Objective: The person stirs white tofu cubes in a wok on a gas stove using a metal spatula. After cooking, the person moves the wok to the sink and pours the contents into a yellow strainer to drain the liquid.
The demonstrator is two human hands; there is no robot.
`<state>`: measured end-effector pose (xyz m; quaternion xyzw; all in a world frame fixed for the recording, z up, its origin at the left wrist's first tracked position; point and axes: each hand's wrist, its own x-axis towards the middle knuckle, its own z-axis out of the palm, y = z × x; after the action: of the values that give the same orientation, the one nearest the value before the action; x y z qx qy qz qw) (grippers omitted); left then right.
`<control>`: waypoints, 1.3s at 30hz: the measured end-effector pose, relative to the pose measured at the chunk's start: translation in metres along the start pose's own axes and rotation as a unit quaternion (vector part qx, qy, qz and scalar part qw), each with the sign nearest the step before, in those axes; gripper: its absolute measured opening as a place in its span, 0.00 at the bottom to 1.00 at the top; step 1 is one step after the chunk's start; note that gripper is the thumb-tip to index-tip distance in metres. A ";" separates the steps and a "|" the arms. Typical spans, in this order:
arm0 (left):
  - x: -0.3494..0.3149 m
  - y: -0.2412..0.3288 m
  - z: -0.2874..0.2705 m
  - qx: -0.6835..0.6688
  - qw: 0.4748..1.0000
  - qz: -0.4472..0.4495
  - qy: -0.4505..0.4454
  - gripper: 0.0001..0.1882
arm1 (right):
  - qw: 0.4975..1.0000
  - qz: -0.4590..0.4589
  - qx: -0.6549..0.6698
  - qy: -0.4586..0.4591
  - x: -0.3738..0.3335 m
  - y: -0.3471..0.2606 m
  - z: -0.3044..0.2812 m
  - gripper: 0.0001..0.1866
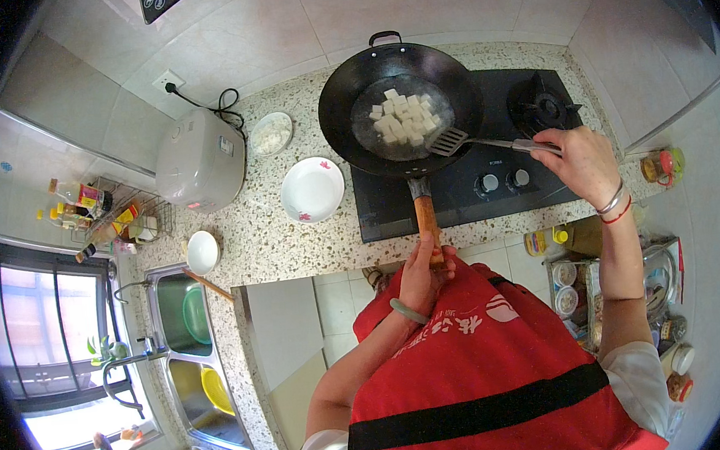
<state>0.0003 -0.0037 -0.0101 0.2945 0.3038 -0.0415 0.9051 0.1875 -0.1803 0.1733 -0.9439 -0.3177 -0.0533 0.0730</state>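
A black wok stands on the left side of the gas stove. Pale cubes that look like tofu lie in clear liquid at its bottom. My left hand is closed around the wok's wooden handle, near its end. With my right hand I grip the handle of a slotted metal spatula. The spatula's head is inside the wok, at the right edge of the liquid beside the cubes.
Left of the wok are a white plate, a small dish of white food, a white bowl and a rice cooker. A second burner sits at right. The double sink is at left; a jar rack stands lower right.
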 end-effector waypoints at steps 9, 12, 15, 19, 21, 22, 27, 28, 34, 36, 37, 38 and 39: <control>0.000 -0.001 -0.001 -0.009 1.000 -0.002 -0.005 0.20 | 1.000 -0.003 -0.001 0.004 0.001 0.001 0.002 0.12; 0.001 -0.001 -0.002 -0.010 1.000 -0.003 -0.004 0.20 | 1.000 0.003 -0.002 -0.006 0.001 0.001 0.002 0.12; 0.001 -0.002 -0.002 -0.009 1.000 -0.001 -0.007 0.20 | 1.000 0.002 -0.007 -0.008 0.001 0.001 0.002 0.13; 0.002 -0.002 -0.003 -0.001 1.000 0.004 -0.009 0.20 | 1.000 -0.001 -0.007 -0.008 0.002 0.002 0.003 0.13; 0.001 -0.001 -0.001 0.002 1.000 0.003 -0.006 0.20 | 1.000 0.001 -0.014 -0.010 0.002 0.000 0.002 0.13; 0.000 0.000 0.000 0.003 1.000 0.002 -0.004 0.20 | 1.000 0.002 -0.018 -0.010 0.002 0.000 0.002 0.13; 0.001 0.000 -0.001 -0.001 1.000 -0.001 -0.001 0.20 | 1.000 -0.010 -0.001 0.005 0.003 0.003 0.007 0.12; 0.001 0.000 -0.001 -0.001 1.000 0.000 -0.001 0.20 | 1.000 -0.010 0.003 0.004 0.003 0.003 0.007 0.12; 0.001 -0.001 -0.001 -0.006 1.000 0.003 -0.007 0.20 | 1.000 -0.014 -0.007 0.005 0.004 0.002 0.008 0.12; 0.001 0.000 -0.001 -0.003 1.000 0.001 -0.004 0.20 | 1.000 -0.012 0.000 0.006 0.004 0.000 0.007 0.11; 0.001 0.000 -0.001 -0.002 1.000 -0.001 -0.003 0.20 | 1.000 -0.011 0.003 0.006 0.004 0.000 0.006 0.11; 0.001 0.000 -0.001 -0.001 1.000 0.000 -0.003 0.20 | 1.000 -0.012 0.003 0.007 0.004 -0.001 0.006 0.11; 0.002 -0.001 -0.002 0.000 1.000 0.000 -0.002 0.20 | 1.000 -0.013 0.002 0.007 0.004 -0.002 0.005 0.11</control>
<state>0.0005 -0.0032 -0.0130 0.2942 0.3018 -0.0421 0.9059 0.1899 -0.1752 0.1690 -0.9390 -0.3299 -0.0604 0.0762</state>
